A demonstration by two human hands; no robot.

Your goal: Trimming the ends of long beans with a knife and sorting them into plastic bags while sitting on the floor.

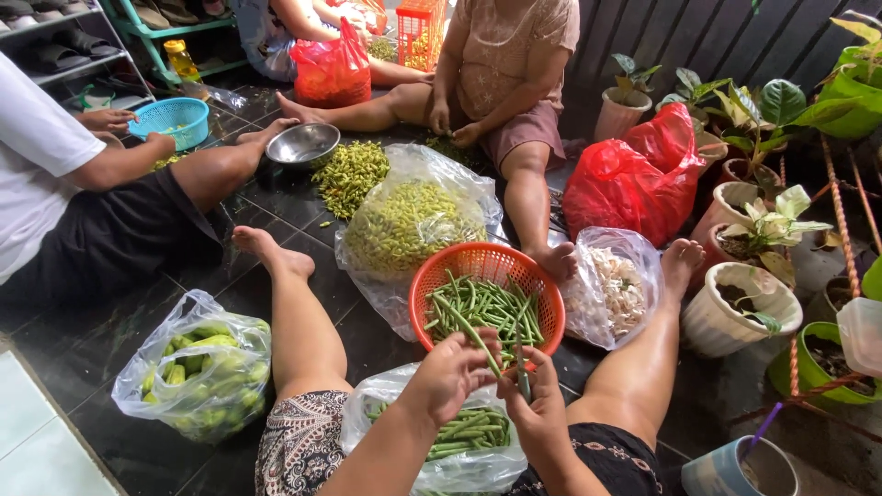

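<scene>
Head view: your left hand [447,375] pinches a long green bean [467,332] above the orange basket [432,276], and your right hand [536,404] grips another. They look light and snappable; hold near the ends.

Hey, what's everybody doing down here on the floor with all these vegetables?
The person wearing the camera sits on the dark tiled floor, holding a long green bean in the left hand and a thin green piece in the right hand, above an orange basket of green beans. A clear bag of beans lies between their legs. Other people sit nearby; one holds a blue basket. Bags of small yellow-green chillies and pale green gourds lie around.
</scene>
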